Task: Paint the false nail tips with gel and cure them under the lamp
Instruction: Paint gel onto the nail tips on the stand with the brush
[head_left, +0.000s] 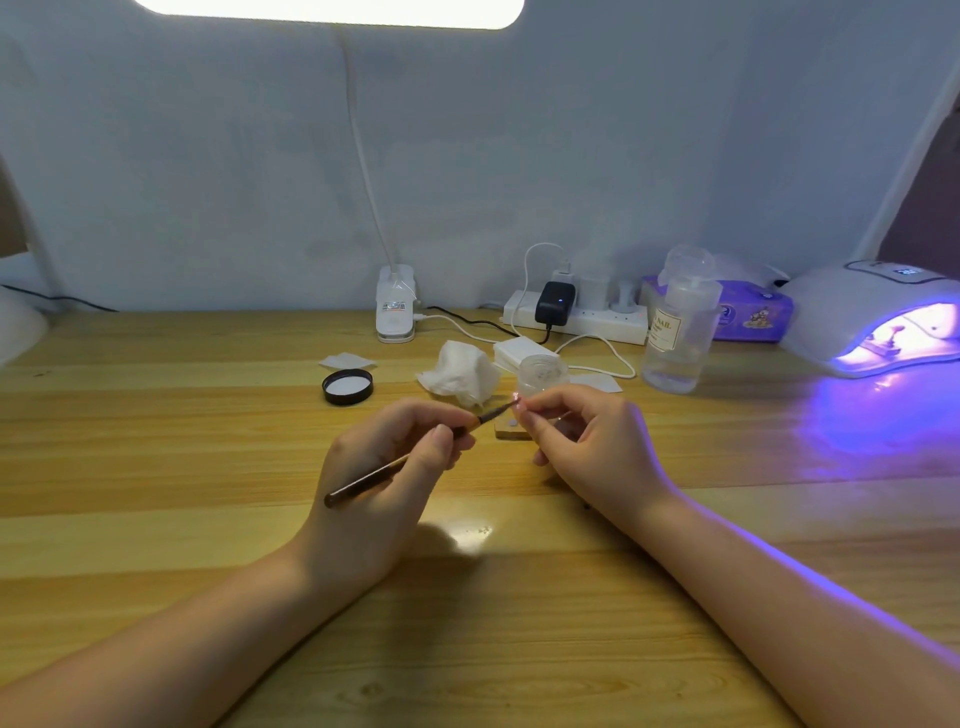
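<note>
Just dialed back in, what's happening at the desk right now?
A person is painting a false nail tip. The left hand grips a thin brush, its bristle end meeting the tip, which the right hand pinches above the wooden table. An open gel jar stands just behind, its black lid lying apart. The curing lamp at far right glows purple.

clear pump bottle (675, 332), standing far right on the wooden table: its cream label is showing the word "nail" in gold capitals; smaller lines beneath are staying too blurred to read. white clip base (396, 310) of the desk light, far centre: it is carrying a small printed sticker, unreadable. purple tissue pack (750, 312), far right behind the bottle: it is showing cartoon prints and a round badge, lettering illegible. curing lamp (878, 312), far right: its top display is glowing, digits unclear.
</note>
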